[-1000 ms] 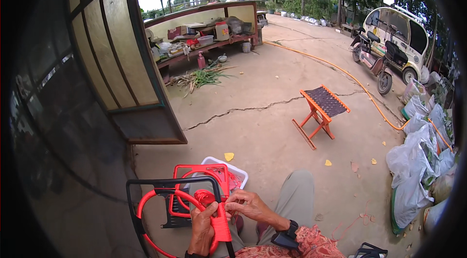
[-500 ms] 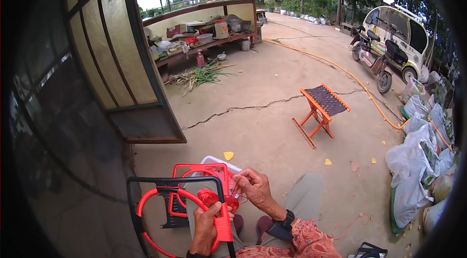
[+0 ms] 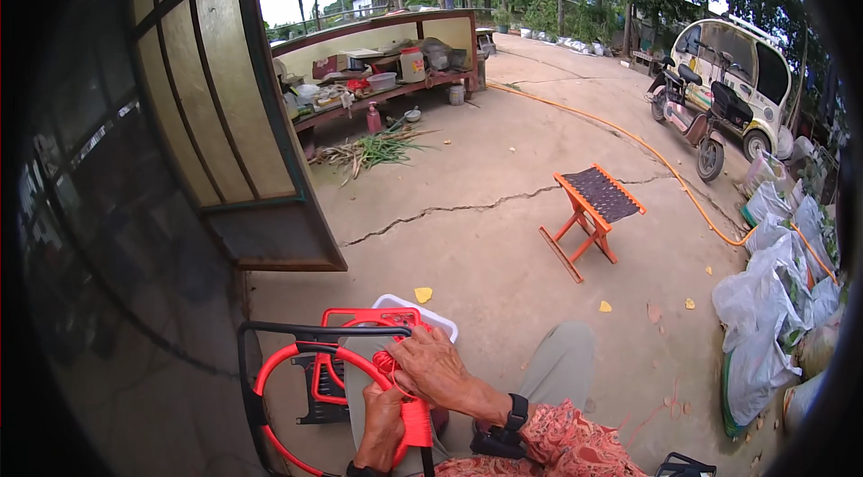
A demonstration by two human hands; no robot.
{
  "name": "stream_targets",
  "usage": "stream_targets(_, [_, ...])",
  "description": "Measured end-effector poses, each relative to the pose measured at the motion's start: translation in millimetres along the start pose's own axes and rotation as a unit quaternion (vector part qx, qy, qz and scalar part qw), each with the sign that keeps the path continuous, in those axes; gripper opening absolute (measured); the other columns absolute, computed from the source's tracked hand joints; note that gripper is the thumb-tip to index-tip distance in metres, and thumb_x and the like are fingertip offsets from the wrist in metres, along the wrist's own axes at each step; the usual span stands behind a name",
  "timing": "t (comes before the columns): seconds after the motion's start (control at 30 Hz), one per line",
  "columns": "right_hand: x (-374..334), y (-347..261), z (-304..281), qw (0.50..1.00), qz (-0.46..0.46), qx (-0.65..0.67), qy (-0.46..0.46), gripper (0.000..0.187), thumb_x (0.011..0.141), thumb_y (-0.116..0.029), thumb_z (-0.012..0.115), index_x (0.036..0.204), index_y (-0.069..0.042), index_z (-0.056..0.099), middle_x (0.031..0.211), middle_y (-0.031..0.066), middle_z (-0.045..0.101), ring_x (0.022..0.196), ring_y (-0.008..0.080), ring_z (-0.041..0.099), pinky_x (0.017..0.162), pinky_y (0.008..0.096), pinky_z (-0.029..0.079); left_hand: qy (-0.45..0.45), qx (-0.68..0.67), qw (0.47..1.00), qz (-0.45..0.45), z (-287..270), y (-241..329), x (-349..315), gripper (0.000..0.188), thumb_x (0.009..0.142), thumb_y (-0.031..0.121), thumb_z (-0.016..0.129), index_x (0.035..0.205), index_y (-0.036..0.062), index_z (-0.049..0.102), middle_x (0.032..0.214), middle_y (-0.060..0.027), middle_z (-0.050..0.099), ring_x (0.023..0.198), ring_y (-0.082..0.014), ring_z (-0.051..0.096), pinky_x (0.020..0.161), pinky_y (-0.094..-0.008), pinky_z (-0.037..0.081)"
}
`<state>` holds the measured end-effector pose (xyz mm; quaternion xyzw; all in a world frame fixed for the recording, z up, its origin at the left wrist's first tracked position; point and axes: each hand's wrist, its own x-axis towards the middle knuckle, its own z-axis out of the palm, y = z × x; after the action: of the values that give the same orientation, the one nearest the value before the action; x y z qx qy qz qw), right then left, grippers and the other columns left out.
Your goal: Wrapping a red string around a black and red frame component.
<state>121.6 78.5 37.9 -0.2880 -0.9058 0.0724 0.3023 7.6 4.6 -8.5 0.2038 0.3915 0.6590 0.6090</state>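
A black rectangular frame [image 3: 315, 328] with a round red and black ring [image 3: 263, 374] stands tilted in front of me at the lower left. My left hand [image 3: 381, 427] is closed around the ring, beside a band of tightly wound red cord [image 3: 416, 424] where ring and frame meet. My right hand [image 3: 439, 372] reaches across the frame's side, its fingers bent down by a small bundle of red cord [image 3: 385, 362]. Its fingertips are partly hidden, but a strand runs beneath them. Behind my hands are a red frame [image 3: 346, 312] and a black slatted piece [image 3: 322, 410].
A white plastic container [image 3: 447, 323] sits just beyond my hands. An orange folding stool [image 3: 600, 195] stands ahead on the concrete. Filled sacks [image 3: 760, 320] line the right side, near an orange hose [image 3: 688, 180]. An open door panel [image 3: 279, 234] stands at left.
My right hand has moved down and left from a raised pinch on the red cord to lie over the frame's side. My left hand still grips the ring.
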Motion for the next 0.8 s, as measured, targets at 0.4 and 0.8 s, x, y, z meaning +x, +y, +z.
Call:
stream_targets(0.4, [-4.2,3.7,13.2,0.943,0.081,0.303,0.115,0.017,0.089,-0.017,0.062,0.096,-0.003,0.056,0.088,0.0089,0.061,0.087,0.0235,0.058,0.077,0.0366,0.045,0.031,0.043,0.998,0.024,-9.0,4.3,3.8,0.03,0.082,0.0,0.063,0.111,-0.0006,0.056,0.094,-0.0088,0.065,0.079,-0.0184,0.066,0.071,-0.0324,0.056])
stream_targets(0.8, [-8.1,2.2,-1.3,0.696,0.217,0.64,0.243,0.016,0.097,-0.018,0.054,0.097,-0.005,0.044,0.072,0.0022,0.053,0.065,0.0094,0.051,0.062,0.0257,0.046,-0.032,-0.028,0.999,-0.026,-3.8,21.4,-6.1,0.078,0.084,0.001,0.058,0.149,0.0059,0.014,0.089,-0.0231,0.064,0.063,-0.0324,0.066,0.053,-0.0401,0.058])
